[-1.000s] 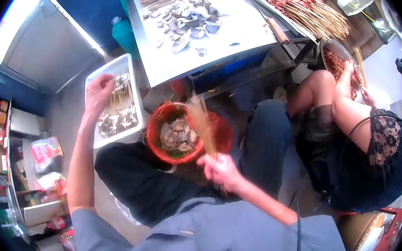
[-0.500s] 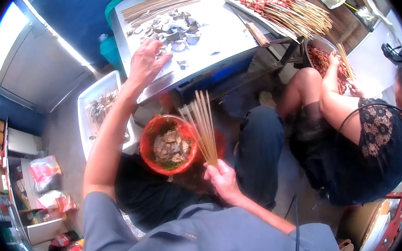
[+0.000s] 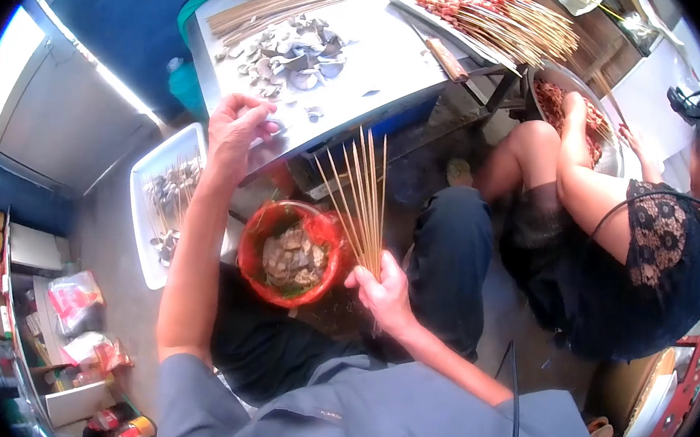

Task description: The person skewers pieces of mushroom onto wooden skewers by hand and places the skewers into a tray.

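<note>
My right hand (image 3: 385,293) is closed round the lower ends of a fanned bundle of bamboo skewers (image 3: 361,207), their tips pointing up and away. At the near edge of the white table, my left hand (image 3: 239,128) pinches what looks like a small grey mushroom piece (image 3: 276,124), mostly hidden by the fingers. Just beyond it lies a pile of grey mushroom pieces (image 3: 303,54). More bare skewers (image 3: 269,13) lie in a row behind that pile. Between my knees stands a red-lined bucket (image 3: 248,247) with pale chunks inside.
A white tub (image 3: 140,224) with skewered mushrooms stands at left. On the table (image 3: 376,120) are a knife (image 3: 447,59) and a tray (image 3: 404,3) of meat skewers. At right, a co-worker (image 3: 600,243) has hands at a metal bowl (image 3: 562,73) of meat.
My left hand has drawn back from the mushroom pile to the table edge, fingers now pinched. The skewer bundle has turned more upright and fanned wider. The co-worker's hands have shifted.
</note>
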Demonstrator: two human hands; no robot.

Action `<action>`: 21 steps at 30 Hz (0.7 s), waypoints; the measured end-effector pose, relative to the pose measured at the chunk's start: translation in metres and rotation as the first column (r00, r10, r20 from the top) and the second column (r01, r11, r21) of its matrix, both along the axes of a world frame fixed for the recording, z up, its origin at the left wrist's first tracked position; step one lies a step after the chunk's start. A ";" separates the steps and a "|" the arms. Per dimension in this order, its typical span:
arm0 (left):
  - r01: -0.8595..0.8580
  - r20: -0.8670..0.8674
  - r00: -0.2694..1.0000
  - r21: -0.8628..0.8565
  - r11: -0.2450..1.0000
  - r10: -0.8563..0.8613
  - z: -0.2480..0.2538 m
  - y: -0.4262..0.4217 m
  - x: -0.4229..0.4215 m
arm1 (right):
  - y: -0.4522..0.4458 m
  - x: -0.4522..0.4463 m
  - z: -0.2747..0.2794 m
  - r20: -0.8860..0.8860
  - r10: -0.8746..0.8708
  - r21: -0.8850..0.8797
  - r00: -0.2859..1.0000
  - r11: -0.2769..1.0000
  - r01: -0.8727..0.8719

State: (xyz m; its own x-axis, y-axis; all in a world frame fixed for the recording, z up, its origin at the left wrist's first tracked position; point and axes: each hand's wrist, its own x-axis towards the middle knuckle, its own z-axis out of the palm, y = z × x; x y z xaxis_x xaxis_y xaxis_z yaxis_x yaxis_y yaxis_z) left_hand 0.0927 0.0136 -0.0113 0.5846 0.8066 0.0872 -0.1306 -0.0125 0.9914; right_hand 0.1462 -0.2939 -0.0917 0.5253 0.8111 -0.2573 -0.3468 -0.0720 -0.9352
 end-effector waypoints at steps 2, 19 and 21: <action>0.058 0.145 0.989 -0.224 0.973 -0.026 -0.004 0.001 -0.005 | 0.010 0.003 0.007 -0.009 0.008 0.023 1.000 1.000 -0.007; 0.099 0.242 0.970 -0.440 0.892 0.011 0.003 -0.032 -0.012 | 0.049 0.008 0.007 0.131 0.009 0.028 0.991 1.000 -0.013; 0.095 0.268 0.963 -0.433 0.896 0.028 0.000 -0.034 -0.011 | 0.049 0.008 0.006 0.128 -0.015 0.025 0.992 1.000 0.012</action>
